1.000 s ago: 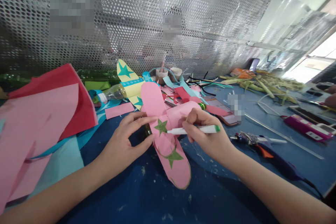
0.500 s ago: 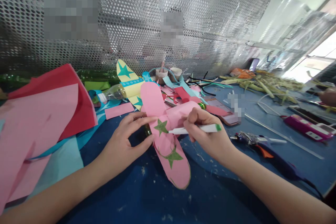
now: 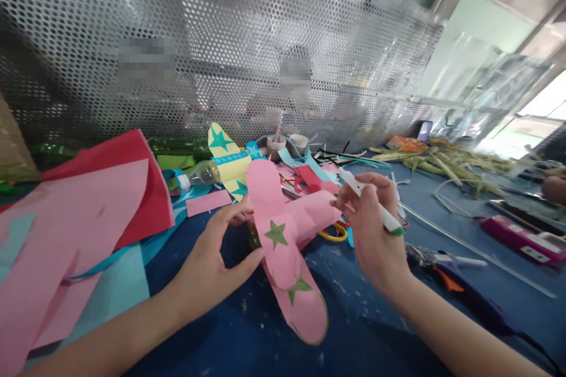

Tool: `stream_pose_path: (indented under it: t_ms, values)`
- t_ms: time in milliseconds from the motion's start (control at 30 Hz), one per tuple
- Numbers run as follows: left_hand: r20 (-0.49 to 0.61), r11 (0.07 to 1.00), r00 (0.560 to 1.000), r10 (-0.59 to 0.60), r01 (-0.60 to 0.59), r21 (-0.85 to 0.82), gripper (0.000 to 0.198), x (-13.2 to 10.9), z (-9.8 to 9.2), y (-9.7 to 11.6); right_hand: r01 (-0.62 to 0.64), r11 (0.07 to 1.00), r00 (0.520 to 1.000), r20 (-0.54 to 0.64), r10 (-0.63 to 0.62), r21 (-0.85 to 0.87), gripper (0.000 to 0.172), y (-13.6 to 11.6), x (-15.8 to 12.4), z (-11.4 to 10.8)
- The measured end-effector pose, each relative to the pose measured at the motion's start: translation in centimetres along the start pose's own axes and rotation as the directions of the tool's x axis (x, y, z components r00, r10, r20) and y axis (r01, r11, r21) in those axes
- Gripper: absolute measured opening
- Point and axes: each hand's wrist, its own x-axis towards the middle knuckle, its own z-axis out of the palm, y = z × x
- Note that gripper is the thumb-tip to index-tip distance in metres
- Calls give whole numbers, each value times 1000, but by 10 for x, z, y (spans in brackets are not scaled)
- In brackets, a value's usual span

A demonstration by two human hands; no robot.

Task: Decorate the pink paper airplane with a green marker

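Observation:
A pink paper plane [image 3: 283, 241] with green stars lies on the blue table [image 3: 247, 336] in front of me. My left hand [image 3: 216, 262] grips its body from the left, thumb and fingers pinched around the wing root. To the plane's right, my right hand [image 3: 374, 230] is raised and closed on a white marker with a green end [image 3: 369, 200], its tip off the paper. A yellow plane with teal stars [image 3: 227, 159] on a clear bottle sits just behind.
Pink and red paper sheets [image 3: 84, 206] cover the left. Paper scraps, tape rolls [image 3: 287, 142] and yellow scissors handles [image 3: 333, 232] lie behind the plane. A glue gun [image 3: 446, 268], a pink device [image 3: 515, 235] and green stalks [image 3: 442, 153] fill the right. Perforated metal screen [image 3: 221, 41] at the back.
My right hand lifted the marker off the pink wing and moved right and up. The view tilted upward. My left hand keeps hold of the plane.

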Motion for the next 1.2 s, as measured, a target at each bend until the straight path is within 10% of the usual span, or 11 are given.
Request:
stream_pose_path:
  t_ms: [300, 700, 1033, 1200]
  values:
    - [-2, 975, 976, 217, -217, -41, 30, -2, -10, 10, 229, 858, 944, 321, -80, -460, 8, 1, -10, -2]
    - [-1, 849, 849, 529, -528, 24, 35, 3, -12, 26, 444, 691, 855, 500, -136, -571, 5, -1, -12, -7]
    - [145, 972, 966, 213, -225, 74, 41, 31, -24, 18, 460, 684, 846, 514, -144, -565, 6, 0, -10, -4]
    - [503, 996, 861, 76, -91, 4, 37, 84, -29, 27, 462, 703, 851, 494, -179, -540, 13, -5, -7, -2]
